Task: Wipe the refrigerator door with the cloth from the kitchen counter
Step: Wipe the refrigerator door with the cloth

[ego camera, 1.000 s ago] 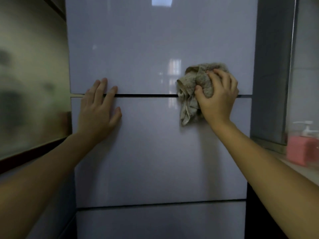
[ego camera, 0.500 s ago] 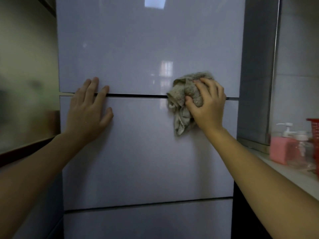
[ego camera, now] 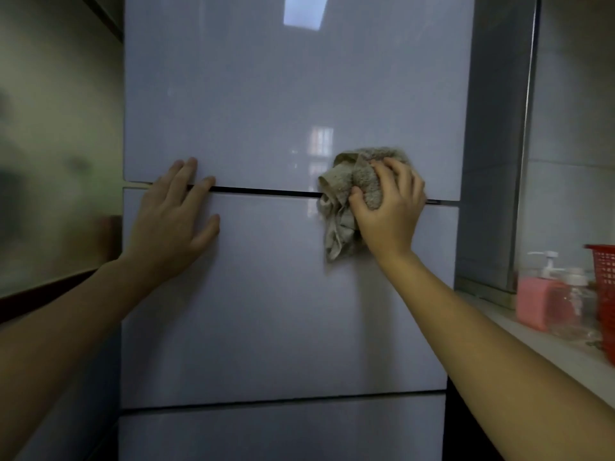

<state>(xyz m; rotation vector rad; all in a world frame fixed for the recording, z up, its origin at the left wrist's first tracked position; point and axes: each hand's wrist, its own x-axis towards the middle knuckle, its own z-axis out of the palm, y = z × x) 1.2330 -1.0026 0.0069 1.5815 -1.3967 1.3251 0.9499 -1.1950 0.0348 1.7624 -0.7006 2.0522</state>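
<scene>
Head view: crumpled grey-beige cloth (ego camera: 352, 194) against door (ego camera: 266, 294)

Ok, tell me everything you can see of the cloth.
The cloth is a grey-beige, nubby, towel-like rag, bunched into a wad, not folded. The right hand presses it against the glossy refrigerator door, fingers over its top, thumb dug into its left side. It straddles the dark horizontal gap between the upper and middle door panels, near the right edge. A loose crumpled tail hangs below the hand against the middle panel. Whether it is damp cannot be told.
</scene>
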